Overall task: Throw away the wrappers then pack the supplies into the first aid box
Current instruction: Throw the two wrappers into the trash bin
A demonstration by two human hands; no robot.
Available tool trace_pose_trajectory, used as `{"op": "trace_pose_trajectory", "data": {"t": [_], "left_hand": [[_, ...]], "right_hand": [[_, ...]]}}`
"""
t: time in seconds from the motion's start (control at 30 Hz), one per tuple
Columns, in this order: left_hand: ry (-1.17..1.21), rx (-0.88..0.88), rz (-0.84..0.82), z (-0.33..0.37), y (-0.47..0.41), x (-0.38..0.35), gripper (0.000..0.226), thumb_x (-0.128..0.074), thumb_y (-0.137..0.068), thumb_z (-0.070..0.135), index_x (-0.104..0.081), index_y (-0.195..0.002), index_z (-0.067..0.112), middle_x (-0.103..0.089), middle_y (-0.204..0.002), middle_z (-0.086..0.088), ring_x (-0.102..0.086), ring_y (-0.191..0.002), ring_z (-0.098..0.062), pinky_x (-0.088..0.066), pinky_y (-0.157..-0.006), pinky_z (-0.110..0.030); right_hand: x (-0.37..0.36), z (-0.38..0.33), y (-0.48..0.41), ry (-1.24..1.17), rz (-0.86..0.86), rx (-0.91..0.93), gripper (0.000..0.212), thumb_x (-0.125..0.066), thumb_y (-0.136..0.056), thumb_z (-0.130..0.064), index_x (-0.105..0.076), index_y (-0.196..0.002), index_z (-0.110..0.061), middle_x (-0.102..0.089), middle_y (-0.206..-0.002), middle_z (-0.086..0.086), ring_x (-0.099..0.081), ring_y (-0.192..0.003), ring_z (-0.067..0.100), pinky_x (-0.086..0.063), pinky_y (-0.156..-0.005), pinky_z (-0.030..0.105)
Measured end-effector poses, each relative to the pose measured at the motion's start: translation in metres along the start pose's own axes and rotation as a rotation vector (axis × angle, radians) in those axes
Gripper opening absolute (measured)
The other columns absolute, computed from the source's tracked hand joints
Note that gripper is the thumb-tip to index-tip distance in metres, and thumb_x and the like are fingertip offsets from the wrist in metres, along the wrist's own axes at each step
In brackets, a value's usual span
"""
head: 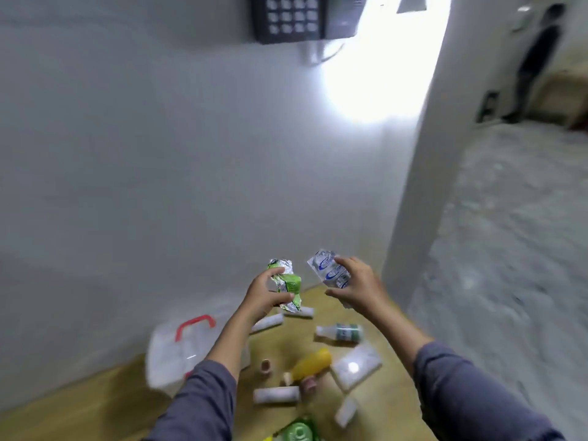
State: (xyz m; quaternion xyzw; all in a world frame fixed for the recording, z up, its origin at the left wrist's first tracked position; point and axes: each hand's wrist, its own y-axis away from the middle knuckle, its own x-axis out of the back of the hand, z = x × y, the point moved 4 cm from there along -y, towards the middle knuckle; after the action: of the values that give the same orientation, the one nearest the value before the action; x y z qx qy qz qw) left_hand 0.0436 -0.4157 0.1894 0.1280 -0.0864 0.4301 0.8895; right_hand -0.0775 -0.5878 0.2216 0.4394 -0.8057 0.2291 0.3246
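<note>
Left hand (265,296) fingers clench a crumpled green wrapper (286,283), while right hand (358,286) fingers grasp a blue-printed clear wrapper (327,268) poking above them.

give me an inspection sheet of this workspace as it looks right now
surface: wooden tabletop against a white wall
job's things: green wrapper and blue-printed clear wrapper held up; closed clear first aid box with red handle at left; white bottle, yellow bottle, bandage rolls, tape rolls and white packet loose on the table
clutter: green item at the near edge, too blurred to identify
hands: left hand grips the green wrapper; right hand grips the clear wrapper
cables: coiled cord under a wall phone
surroundings: bright glare on the wall, grey floor at right; no bin seen
</note>
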Motion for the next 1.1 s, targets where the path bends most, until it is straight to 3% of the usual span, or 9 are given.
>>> {"op": "trace_pose_trajectory", "data": {"t": [0.1, 0.3, 0.43, 0.53, 0.67, 0.77, 0.9, 1.0, 1.1], "left_hand": [[-0.034, 0.018, -0.17, 0.011, -0.019, -0.078, 0.061, -0.074, -0.075, -0.007, -0.053, -0.128, 0.015, -0.053, -0.123, -0.008, -0.064, -0.083, -0.015, -0.055, -0.064, -0.013], [-0.117, 0.016, -0.488, 0.012, -0.033, -0.249, 0.064, -0.069, -0.075, -0.016, -0.049, -0.132, 0.003, -0.049, -0.127, -0.01, -0.062, -0.053, 0.001, -0.049, -0.051, -0.011], [-0.184, 0.028, -0.661, 0.001, -0.017, -0.359, 0.064, -0.069, -0.074, -0.017, -0.049, -0.131, 0.001, -0.049, -0.125, -0.013, -0.054, -0.065, -0.009, -0.047, -0.047, -0.01], [-0.252, 0.024, -0.782, -0.021, -0.002, -0.433, 0.065, -0.073, -0.073, -0.012, -0.05, -0.132, 0.004, -0.047, -0.131, -0.008, -0.058, -0.092, -0.018, -0.052, -0.057, -0.011], [-0.378, 0.066, -0.878, -0.063, 0.025, -0.518, 0.067, -0.077, -0.071, -0.006, -0.051, -0.132, 0.005, -0.047, -0.136, -0.011, -0.053, -0.118, -0.026, -0.049, -0.09, -0.025], [-0.461, 0.103, -0.982, -0.1, 0.046, -0.566, 0.066, -0.073, -0.074, -0.006, -0.047, -0.134, 0.003, -0.048, -0.126, -0.007, -0.05, -0.113, -0.017, -0.036, -0.076, 0.0], [-0.613, 0.145, -1.051, -0.164, 0.061, -0.61, 0.067, -0.07, -0.074, -0.003, -0.046, -0.136, 0.006, -0.048, -0.136, -0.014, -0.051, -0.122, -0.025, -0.038, -0.089, -0.017], [-0.739, 0.187, -1.068, -0.221, 0.063, -0.626, 0.063, -0.067, -0.078, -0.001, -0.044, -0.137, 0.005, -0.044, -0.138, -0.014, -0.049, -0.123, -0.026, -0.033, -0.083, -0.015], [-0.832, 0.235, -1.09, -0.268, 0.063, -0.635, 0.065, -0.067, -0.079, 0.001, -0.042, -0.139, 0.008, -0.04, -0.138, -0.011, -0.051, -0.119, -0.028, -0.041, -0.085, -0.026]], "right_hand": [[0.041, 0.066, 0.026, -0.022, 0.114, -0.158, 0.073, -0.082, -0.061, -0.027, -0.053, -0.127, -0.016, -0.059, -0.122, 0.005, -0.057, -0.112, 0.026, -0.047, -0.091, 0.035], [0.106, 0.197, 0.106, -0.041, 0.318, -0.533, 0.068, -0.078, -0.064, -0.026, -0.052, -0.127, -0.021, -0.055, -0.131, 0.003, -0.056, -0.113, 0.027, -0.047, -0.089, 0.034], [0.132, 0.276, 0.169, -0.08, 0.398, -0.752, 0.069, -0.08, -0.063, -0.025, -0.053, -0.126, -0.018, -0.055, -0.131, 0.006, -0.055, -0.116, 0.027, -0.046, -0.092, 0.034], [0.136, 0.329, 0.212, -0.135, 0.441, -0.903, 0.071, -0.081, -0.062, -0.022, -0.053, -0.127, -0.016, -0.055, -0.131, 0.008, -0.055, -0.117, 0.027, -0.045, -0.093, 0.034], [0.112, 0.397, 0.265, -0.214, 0.433, -1.107, 0.072, -0.079, -0.064, -0.02, -0.049, -0.13, -0.015, -0.052, -0.133, 0.008, -0.052, -0.12, 0.026, -0.043, -0.095, 0.033], [0.077, 0.439, 0.301, -0.314, 0.385, -1.244, 0.072, -0.078, -0.067, -0.019, -0.047, -0.132, -0.015, -0.051, -0.133, 0.007, -0.052, -0.12, 0.026, -0.042, -0.094, 0.031], [0.03, 0.494, 0.339, -0.38, 0.335, -1.382, 0.057, -0.068, -0.07, -0.017, -0.053, -0.125, -0.017, -0.059, -0.123, 0.009, -0.059, -0.108, 0.028, -0.048, -0.086, 0.032], [-0.004, 0.527, 0.354, -0.381, 0.281, -1.414, 0.051, -0.062, -0.075, -0.006, -0.052, -0.124, -0.012, -0.056, -0.125, 0.012, -0.054, -0.113, 0.03, -0.045, -0.088, 0.033], [-0.039, 0.556, 0.36, -0.409, 0.234, -1.424, 0.054, -0.06, -0.078, -0.002, -0.046, -0.13, -0.009, -0.051, -0.13, 0.014, -0.049, -0.119, 0.03, -0.043, -0.093, 0.035]]}}
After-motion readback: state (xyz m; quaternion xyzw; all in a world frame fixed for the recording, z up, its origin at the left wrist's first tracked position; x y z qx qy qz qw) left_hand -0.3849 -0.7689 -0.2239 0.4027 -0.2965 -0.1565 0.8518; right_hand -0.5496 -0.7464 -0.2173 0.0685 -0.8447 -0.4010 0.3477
